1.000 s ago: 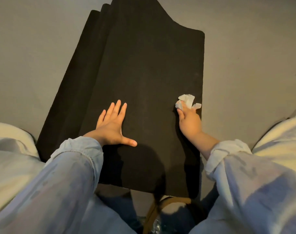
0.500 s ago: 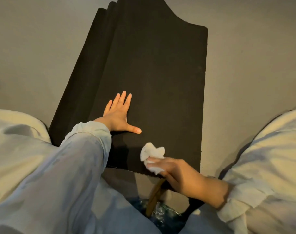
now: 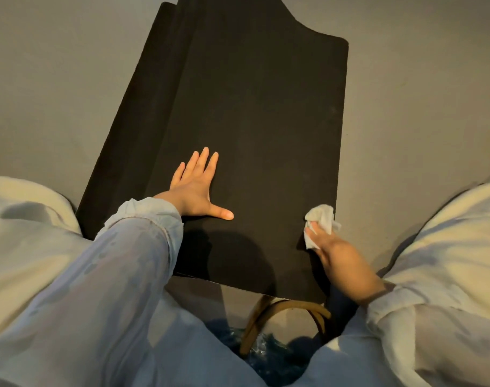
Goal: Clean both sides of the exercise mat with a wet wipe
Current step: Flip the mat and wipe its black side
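A brown curved strap (image 3: 283, 311) is lying nearest, at the black exercise mat's (image 3: 260, 121) near edge. The right hand (image 3: 337, 256) is gripping a crumpled white wet wipe (image 3: 320, 220) on the mat's right edge. The left hand (image 3: 195, 188) is pressing flat on the mat, fingers straight, thumb spread. The mat is stretching away across the grey floor (image 3: 419, 107). No writing is showing.

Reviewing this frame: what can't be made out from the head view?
- Far end of the black foam exercise mat: cut off by the top edge.
- Its underside: hidden, facing down.
- Right hand fingertips: covered by the crumpled white wet wipe.
- Dark blue item with brown curved handles: hidden behind the sleeves, unidentifiable.
- Surface under the flat left hand.
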Action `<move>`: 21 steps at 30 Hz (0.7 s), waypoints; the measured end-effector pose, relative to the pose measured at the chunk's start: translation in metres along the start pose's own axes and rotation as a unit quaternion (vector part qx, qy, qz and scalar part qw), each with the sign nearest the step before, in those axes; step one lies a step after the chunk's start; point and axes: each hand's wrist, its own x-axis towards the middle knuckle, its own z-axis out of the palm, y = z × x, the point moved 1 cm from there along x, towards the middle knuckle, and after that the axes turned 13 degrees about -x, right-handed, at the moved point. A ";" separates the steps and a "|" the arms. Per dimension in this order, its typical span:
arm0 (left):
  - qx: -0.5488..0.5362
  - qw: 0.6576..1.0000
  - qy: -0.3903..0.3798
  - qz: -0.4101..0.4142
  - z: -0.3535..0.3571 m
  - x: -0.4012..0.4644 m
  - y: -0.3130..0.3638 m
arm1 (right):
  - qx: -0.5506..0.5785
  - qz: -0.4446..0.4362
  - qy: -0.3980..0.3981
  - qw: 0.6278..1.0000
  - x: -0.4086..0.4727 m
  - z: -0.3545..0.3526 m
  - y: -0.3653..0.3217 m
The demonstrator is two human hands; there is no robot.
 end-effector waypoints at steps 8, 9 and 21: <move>0.008 0.999 0.037 0.011 0.004 -0.003 -0.001 | -0.006 -0.061 -0.144 0.988 -0.059 0.010 -0.030; 0.008 0.999 0.041 0.013 0.004 -0.004 -0.001 | -0.003 -0.065 -0.152 0.986 -0.060 0.007 -0.034; 0.102 0.984 0.123 0.083 0.028 -0.092 -0.011 | 0.096 -0.033 0.113 0.988 0.047 -0.028 -0.113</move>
